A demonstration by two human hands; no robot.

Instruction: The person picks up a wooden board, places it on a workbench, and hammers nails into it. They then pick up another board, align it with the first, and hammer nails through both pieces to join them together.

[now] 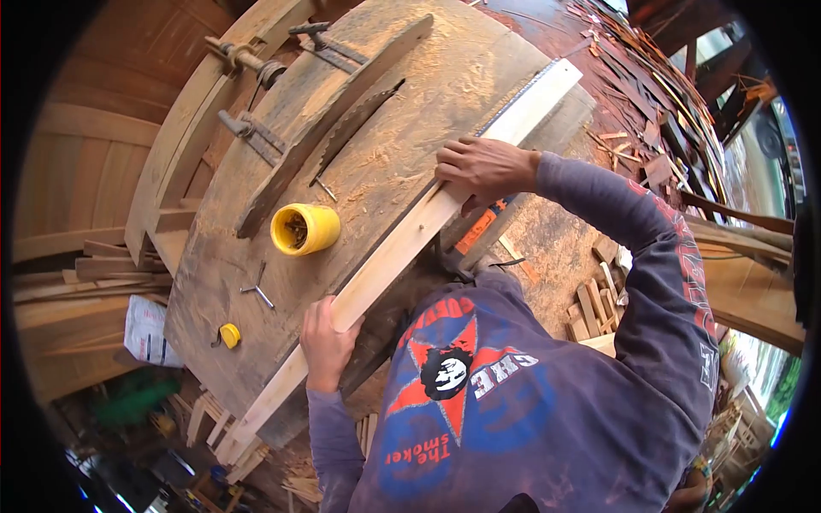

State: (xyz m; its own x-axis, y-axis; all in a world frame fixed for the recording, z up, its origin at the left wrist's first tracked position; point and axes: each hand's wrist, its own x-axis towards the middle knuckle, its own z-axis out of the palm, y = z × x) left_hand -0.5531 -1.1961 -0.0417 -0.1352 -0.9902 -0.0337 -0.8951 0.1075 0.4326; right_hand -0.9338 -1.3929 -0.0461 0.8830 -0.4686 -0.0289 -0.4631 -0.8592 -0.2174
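A long pale wooden strip [393, 256] lies diagonally along the near edge of the workbench, with a dark line along its far side. My left hand [329, 338] grips the strip at its lower part, fingers wrapped over its edge. Farther up, my right hand [487, 169] is closed over the same strip, with its thumb on the near side. A small knob or nail head shows on the strip's face between my hands. Just below my right hand is an orange tool [481, 227] with dark markings, partly hidden by the strip and my body.
On the dusty workbench [368, 158] are a yellow cup [306, 229] with small brown pieces inside, a yellow cap [229, 335], a metal T-shaped piece [259, 289], a toothed blade [355, 128] and clamps [252, 132]. Wood offcuts [590, 308] lie at right; a white bag [150, 332] stands left.
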